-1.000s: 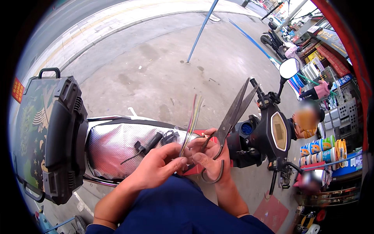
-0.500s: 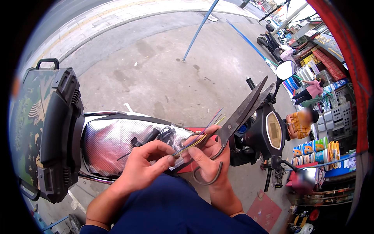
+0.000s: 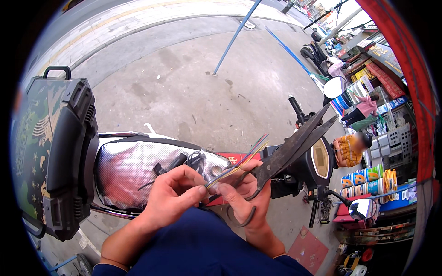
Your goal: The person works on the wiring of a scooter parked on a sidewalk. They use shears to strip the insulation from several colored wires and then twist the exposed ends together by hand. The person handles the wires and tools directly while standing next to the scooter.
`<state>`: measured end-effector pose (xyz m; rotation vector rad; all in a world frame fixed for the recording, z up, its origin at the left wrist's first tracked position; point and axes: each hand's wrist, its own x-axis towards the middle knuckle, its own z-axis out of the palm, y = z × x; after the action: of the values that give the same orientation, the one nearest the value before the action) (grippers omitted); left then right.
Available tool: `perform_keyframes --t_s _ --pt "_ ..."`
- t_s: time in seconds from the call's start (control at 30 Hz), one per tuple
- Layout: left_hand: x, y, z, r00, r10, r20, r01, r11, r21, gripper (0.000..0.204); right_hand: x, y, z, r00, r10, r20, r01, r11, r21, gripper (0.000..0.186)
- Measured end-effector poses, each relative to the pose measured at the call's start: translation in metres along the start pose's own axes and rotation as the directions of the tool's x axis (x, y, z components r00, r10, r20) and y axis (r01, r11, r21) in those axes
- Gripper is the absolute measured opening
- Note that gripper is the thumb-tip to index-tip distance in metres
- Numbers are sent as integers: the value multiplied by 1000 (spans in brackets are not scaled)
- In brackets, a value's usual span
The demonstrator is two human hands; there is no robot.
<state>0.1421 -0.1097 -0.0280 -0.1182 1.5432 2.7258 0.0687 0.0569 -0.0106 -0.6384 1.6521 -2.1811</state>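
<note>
My left hand point(image 3: 171, 195) pinches a bundle of thin coloured wires point(image 3: 248, 155) between thumb and fingertips. Yellow, red, blue and dark strands run up and to the right from that pinch, their loose ends fanned apart. In my right hand point(image 3: 248, 197) is a large pair of dark metal scissors point(image 3: 287, 154), its handle loop round the lower palm and its blades slightly parted, pointing up and right. The wires pass over the right fingers, beside the right thumb, whose tip is near the left hand. Beneath both hands is a scooter seat with a silver quilted cover point(image 3: 133, 168).
On the seat lie black cables and a dark connector point(image 3: 177, 161). A camouflage-patterned top box point(image 3: 55, 152) stands at the left, the scooter's dashboard point(image 3: 320, 158) at the right. A person in a yellow shirt point(image 3: 350, 149) is beyond it, near stacked wire coils point(image 3: 363, 181).
The scissors have swung lower to the right. The right thumb has moved toward the left fingertips, and the wires now stand out further past the right fingers.
</note>
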Motion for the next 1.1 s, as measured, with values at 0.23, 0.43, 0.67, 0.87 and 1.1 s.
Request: perform_keyframes --t_s 0.23,0.43,0.67,0.87,1.1 --pt "-3 -9 7 989 125 -83 -108 977 184 10 -4 6 0 999 -43 -4 42 999 -34 42" --pt "-4 -15 7 975 193 -108 -162 956 246 11 -6 7 0 999 6 39 -6 1000 -11 43" --pt "-6 -15 10 986 91 -143 -83 995 59 11 -4 7 3 1000 2 28 -2 1000 5 40" --pt "-5 -13 9 989 68 -129 -36 971 236 17 -1 8 0 997 -56 56 62 992 -106 36" --pt "-4 -22 9 980 89 -176 -50 975 215 15 -3 17 -2 991 -119 59 128 978 -168 38"
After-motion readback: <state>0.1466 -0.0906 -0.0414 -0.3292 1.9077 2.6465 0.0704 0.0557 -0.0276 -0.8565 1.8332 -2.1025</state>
